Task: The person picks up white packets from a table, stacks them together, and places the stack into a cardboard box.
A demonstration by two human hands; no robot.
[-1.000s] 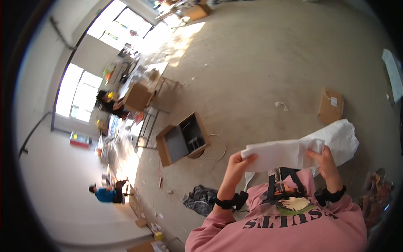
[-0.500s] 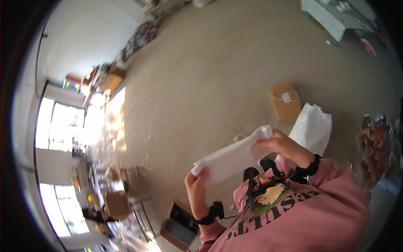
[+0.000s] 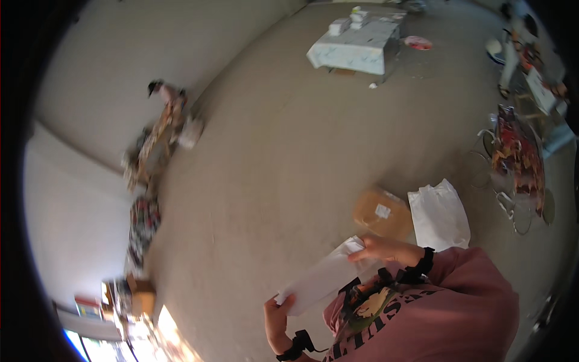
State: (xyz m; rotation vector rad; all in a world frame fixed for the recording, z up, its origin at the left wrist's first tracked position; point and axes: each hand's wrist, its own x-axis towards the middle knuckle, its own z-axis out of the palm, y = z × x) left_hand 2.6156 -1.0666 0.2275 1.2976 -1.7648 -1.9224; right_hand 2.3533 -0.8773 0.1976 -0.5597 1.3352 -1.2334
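A flat, folded white sheet [image 3: 322, 274] is stretched between my two hands in front of my pink sweatshirt. I cannot tell whether it is paper, cloth or plastic. My left hand [image 3: 277, 317] is closed on its lower left end, thumb on top. The upper right end is gripped by my right hand [image 3: 383, 248], with the thumb across its face. Just beyond my right hand, a brown cardboard box [image 3: 369, 208] with a white label rests on the floor. Beside that box stands a crumpled white bag [image 3: 439, 217], close to my right forearm.
Red patterned goods with hoops [image 3: 518, 157] lie at the right, near a person [image 3: 531, 54]. A cloth-covered table [image 3: 350, 57] bearing white boxes stands at the far side. Along the left wall are another person [image 3: 170, 99], heaped bundles [image 3: 143, 223] and an open carton [image 3: 142, 295].
My view has swung to the right, so the covered table now shows near the top middle and the windows have slid to the lower left. Both hands keep hold of the white sheet.
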